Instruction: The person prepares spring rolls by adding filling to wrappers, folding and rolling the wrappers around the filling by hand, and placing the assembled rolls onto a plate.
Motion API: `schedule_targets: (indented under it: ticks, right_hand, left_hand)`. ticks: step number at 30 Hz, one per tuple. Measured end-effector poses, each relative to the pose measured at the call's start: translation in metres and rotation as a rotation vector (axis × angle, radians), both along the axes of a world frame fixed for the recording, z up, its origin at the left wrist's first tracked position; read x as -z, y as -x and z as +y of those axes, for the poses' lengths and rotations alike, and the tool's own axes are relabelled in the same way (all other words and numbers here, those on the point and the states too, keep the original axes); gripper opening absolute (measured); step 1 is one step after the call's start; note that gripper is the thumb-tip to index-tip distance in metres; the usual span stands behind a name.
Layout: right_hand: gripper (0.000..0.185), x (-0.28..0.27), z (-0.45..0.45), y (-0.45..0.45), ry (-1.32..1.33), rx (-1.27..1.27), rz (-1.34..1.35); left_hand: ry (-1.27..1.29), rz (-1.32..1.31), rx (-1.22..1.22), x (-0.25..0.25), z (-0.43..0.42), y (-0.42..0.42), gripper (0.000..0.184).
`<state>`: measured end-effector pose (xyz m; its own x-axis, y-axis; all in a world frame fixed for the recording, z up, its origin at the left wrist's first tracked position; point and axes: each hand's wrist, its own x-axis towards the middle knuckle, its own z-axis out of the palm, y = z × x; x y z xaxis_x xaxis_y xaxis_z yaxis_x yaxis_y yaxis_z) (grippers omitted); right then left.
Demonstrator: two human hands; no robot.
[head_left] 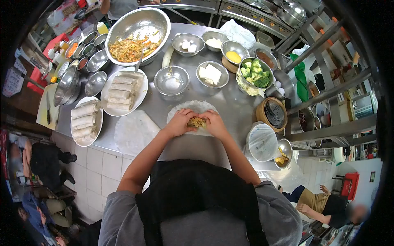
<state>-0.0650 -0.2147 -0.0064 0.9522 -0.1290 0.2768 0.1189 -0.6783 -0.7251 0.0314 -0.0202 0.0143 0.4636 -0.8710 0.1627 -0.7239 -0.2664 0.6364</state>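
Note:
On the steel table lies a round, thin wrapper (177, 108) with a heap of shredded filling (198, 122) near its front edge. My left hand (180, 123) is at the left end of the filling, its fingers curled over the wrapper and filling. At the right end, my right hand (213, 124) presses its bent fingers on the same wrapper and filling. To the left rests a stack of flat wrappers (133, 132). Finished rolls lie on two oval plates, one plate (141, 93) nearer and the other plate (98, 133) farther left.
Behind the hands stand a large bowl (137, 23) of shredded filling with a spoon and an empty-looking bowl (172, 80). Broccoli (255, 74), a bamboo steamer (261, 112) and a plastic-covered container (262, 141) are at the right. A knife (48, 107) lies far left. Other people stand beyond the table.

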Motion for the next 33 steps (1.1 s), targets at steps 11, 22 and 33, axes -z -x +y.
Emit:
schedule_targets:
  ticks: [11, 22, 33]
  right_hand:
    - [0.02, -0.018, -0.004, 0.019, -0.258, 0.106, 0.117]
    - [0.029, -0.008, 0.006, 0.028, -0.201, 0.191, 0.228]
    - [0.051, -0.007, -0.004, 0.014, -0.031, -0.086, 0.153]
  left_hand:
    - [0.078, -0.016, -0.009, 0.008, -0.002, 0.0, 0.045]
    - [0.077, 0.047, 0.034, 0.016, -0.012, -0.003, 0.045]
    - [0.099, 0.023, 0.03, 0.022, -0.008, -0.006, 0.051]
